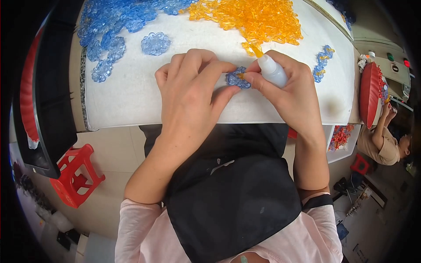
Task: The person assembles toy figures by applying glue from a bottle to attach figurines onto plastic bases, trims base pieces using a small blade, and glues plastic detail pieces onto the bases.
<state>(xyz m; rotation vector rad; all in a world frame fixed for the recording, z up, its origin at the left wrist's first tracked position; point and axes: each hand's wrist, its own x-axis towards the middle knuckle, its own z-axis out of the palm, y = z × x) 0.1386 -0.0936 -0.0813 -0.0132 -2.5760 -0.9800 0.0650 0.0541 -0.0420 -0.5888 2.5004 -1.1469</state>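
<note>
Between the thumb and forefinger of my left hand is a small translucent blue flower-shaped plastic piece, held just above or on the white tabletop. A tiny orange piece sits on it, touched by the thumb and forefinger of my right hand. That same hand also grips a white squeeze bottle with an orange nozzle pointing away from me, up and to the left. Whether my right fingertips grip the orange piece or only press on it, I cannot tell.
Heaps of blue pieces and orange pieces cover the table's far side. A loose blue cluster lies left; a row of blue-and-orange pieces lies right. Red stools stand on the floor. Another person works at far right.
</note>
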